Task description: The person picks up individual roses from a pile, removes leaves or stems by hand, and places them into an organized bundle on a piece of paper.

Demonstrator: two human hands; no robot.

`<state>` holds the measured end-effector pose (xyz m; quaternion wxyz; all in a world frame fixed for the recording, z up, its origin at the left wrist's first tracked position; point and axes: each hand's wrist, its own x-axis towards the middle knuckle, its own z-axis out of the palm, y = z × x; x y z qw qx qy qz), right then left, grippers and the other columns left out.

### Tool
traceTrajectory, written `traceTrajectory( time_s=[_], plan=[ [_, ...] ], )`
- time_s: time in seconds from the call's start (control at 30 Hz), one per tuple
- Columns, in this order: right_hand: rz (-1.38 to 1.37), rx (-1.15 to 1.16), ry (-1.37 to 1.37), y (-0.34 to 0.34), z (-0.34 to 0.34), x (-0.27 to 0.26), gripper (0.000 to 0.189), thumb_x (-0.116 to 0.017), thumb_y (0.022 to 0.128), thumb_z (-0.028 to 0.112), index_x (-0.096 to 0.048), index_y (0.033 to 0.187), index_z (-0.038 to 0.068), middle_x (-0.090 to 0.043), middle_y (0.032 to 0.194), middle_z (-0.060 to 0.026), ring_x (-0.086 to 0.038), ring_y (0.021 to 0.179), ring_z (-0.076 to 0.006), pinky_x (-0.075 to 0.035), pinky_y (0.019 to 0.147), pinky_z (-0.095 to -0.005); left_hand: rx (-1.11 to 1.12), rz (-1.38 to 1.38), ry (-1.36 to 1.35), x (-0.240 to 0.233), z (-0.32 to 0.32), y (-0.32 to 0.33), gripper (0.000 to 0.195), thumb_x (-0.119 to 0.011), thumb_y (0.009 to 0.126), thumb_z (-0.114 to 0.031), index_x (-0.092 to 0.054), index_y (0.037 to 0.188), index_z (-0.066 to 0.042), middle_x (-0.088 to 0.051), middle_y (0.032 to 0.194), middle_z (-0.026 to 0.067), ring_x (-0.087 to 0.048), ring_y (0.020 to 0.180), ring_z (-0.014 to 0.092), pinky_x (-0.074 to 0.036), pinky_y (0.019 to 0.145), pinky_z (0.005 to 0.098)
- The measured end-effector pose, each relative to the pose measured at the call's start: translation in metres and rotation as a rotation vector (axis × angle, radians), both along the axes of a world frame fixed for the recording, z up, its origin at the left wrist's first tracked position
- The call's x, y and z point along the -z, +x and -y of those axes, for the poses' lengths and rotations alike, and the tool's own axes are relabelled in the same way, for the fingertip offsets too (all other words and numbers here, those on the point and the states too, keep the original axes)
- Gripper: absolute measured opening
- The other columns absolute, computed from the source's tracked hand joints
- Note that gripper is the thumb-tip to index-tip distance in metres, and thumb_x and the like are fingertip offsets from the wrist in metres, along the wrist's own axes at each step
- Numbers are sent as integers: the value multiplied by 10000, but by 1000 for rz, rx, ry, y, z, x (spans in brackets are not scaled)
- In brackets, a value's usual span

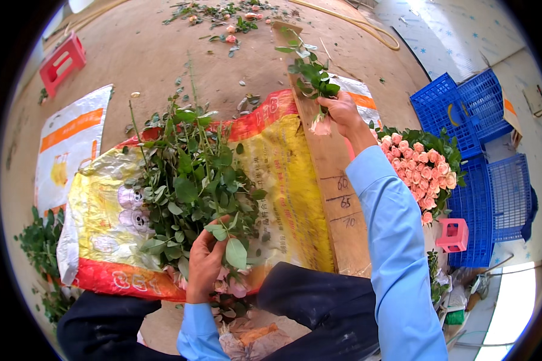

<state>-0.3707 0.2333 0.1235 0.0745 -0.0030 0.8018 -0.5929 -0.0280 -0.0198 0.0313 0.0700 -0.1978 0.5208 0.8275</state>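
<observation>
My right hand [342, 110] is closed around the leafy stem of a pink rose [320, 125], held over a wooden board [332, 180] with handwritten length marks. The rose's bloom hangs below my fingers and its leaves point away from me. My left hand [206, 255] rests at the near side of a pile of green rose stems [185, 180], fingers bent by a leafy stem; whether they grip it cannot be told. Pink blooms [235, 285] show beside that wrist. Under the pile lies a yellow and red woven sack [280, 180], spread across in front of my knees.
At the right are a large bunch of peach-pink roses [418, 169], blue plastic crates [472, 203] and a small pink stool [452, 235]. A red stool [62, 63] is at the far left. Cut leaves and blooms [230, 29] litter the floor ahead. More foliage [43, 243] lies left.
</observation>
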Motion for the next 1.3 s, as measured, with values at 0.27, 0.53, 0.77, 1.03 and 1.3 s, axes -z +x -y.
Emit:
traceTrajectory(
  time_s=[0.27, 0.53, 0.77, 1.03, 1.3],
  plan=[
    [-101, -62, -50, 75, -27, -84, 233, -679, 884, 54, -596, 1101, 37, -634, 923, -28, -560, 743, -103, -451, 634, -263, -10, -74, -101, -22, -1, 19, 343, -570, 961, -29, -588, 1303, -36, -640, 1114, 21, -575, 951, 80, -478, 846, 240],
    [-238, 197, -104, 220, -116, -135, 233, -658, 885, 32, -603, 1111, 22, -627, 910, -18, -558, 755, -105, -448, 652, -282, -5, -203, -123, -42, -2, 48, 329, -572, 979, -65, -586, 1306, -36, -638, 1139, 9, -577, 971, 70, -476, 846, 233],
    [-244, 465, -29, 348, -209, -135, 135, -619, 917, 37, -611, 1050, 19, -628, 852, -17, -549, 726, -97, -426, 638, -287, -16, -284, -62, -43, 0, 65, 333, -506, 995, -3, -558, 1324, -14, -635, 1201, 35, -587, 1010, 78, -478, 852, 222],
    [-368, 787, 40, 477, -313, -143, 99, -660, 887, 74, -633, 957, 8, -640, 823, -25, -558, 701, -110, -446, 631, -303, 31, -361, -69, -34, 0, 74, 349, -561, 990, -89, -536, 1329, -11, -601, 1245, 45, -568, 1054, 110, -455, 911, 244],
    [-363, 1020, 222, 573, -386, -134, 175, -645, 912, 73, -622, 1076, 18, -672, 969, -35, -614, 827, -120, -502, 714, -313, 35, -337, -72, -25, -3, 73, 354, -517, 1005, -72, -512, 1353, -4, -586, 1285, 66, -564, 1119, 130, -452, 953, 266]
  ],
)
